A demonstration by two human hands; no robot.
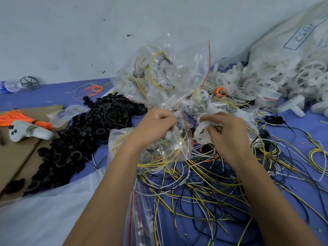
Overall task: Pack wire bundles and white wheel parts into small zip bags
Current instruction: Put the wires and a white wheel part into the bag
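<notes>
Hands: I count two, the left hand (157,122) and the right hand (225,127).
Filled bags: I see a pile of filled bags (165,73), too overlapped for me to number.
Empty bags: a stack of empty bags (142,219); I cannot count them.
White wheels: one heap of white wheels (262,80), far too many for me to count.
Black rings: one heap of black rings (76,139), dozens at least.
Loose wires: a tangle of loose wires (204,183), uncountable.
Orange bundles: I make out one orange bundle (21,118).
Dark wheels: one dark wheel (29,82).
Bottles: one bottle (8,87).
Sacks: one sack (292,38).
</notes>
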